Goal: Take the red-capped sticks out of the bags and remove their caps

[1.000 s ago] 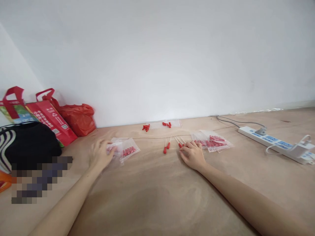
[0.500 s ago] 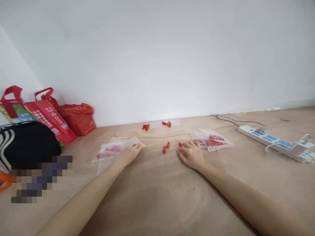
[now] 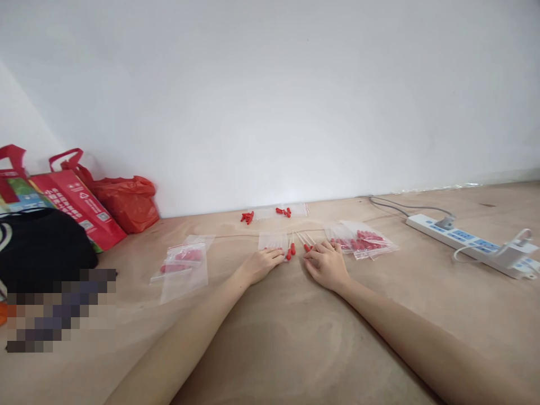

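My left hand (image 3: 262,266) rests near the middle of the table, its fingers on the lower edge of a small clear zip bag (image 3: 272,240). Just right of that bag lie two droppers (image 3: 291,251) with red rubber bulbs and thin clear tubes pointing away from me. More such droppers (image 3: 307,246) lie beside the fingertips of my right hand (image 3: 328,264). That hand is palm down on the table, fingers loosely bent and slightly apart, with nothing visibly gripped. Whatever is under its palm is hidden.
Zip bags with red bulbs (image 3: 366,241) lie to the right, and further zip bags (image 3: 185,261) to the left. Loose red bulbs (image 3: 247,217) and a bag (image 3: 299,209) sit by the wall. A power strip (image 3: 472,244) is at right; shopping bags (image 3: 80,202) stand at left.
My left hand has moved right from the left-hand bags to the middle, bringing a clear zip bag next to the two droppers. My right hand has stayed almost still.
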`<state>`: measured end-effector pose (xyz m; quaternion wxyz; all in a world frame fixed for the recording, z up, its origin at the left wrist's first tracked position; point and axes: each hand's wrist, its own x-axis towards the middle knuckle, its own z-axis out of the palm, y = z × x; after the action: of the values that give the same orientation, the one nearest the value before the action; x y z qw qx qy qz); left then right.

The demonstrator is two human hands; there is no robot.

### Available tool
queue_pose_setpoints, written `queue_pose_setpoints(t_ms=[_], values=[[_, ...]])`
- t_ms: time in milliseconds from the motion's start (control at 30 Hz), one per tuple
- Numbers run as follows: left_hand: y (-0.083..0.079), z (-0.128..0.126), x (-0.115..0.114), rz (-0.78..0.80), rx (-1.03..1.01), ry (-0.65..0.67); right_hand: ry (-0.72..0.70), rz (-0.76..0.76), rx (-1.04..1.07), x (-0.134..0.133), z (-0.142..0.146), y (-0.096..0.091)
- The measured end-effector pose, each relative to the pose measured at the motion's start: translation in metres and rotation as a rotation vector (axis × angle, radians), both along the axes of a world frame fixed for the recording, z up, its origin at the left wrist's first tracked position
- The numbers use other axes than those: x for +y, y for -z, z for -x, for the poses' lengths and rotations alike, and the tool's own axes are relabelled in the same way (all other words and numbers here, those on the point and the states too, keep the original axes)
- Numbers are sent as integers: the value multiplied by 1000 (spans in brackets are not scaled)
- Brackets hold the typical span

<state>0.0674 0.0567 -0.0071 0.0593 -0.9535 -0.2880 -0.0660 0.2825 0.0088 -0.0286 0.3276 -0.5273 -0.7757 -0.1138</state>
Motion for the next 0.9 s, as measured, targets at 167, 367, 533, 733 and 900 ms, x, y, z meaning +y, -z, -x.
queue_pose_setpoints(t_ms=[167, 367, 533, 733, 900], values=[[-1, -14, -3, -25, 3, -12, 7, 17, 23, -1, 0, -1], [-4, -10, -11, -44, -22, -73, 34, 23, 45, -1, 0, -1], [-3, -2, -21, -47, -76, -110, -1, 30, 21, 0, 4, -4], [-5, 10, -36, 2, -232, -114, -136, 57, -97, 5, 16, -9], [-3, 32, -43, 79, -411, -115, -74, 43, 7, 7, 15, -2]])
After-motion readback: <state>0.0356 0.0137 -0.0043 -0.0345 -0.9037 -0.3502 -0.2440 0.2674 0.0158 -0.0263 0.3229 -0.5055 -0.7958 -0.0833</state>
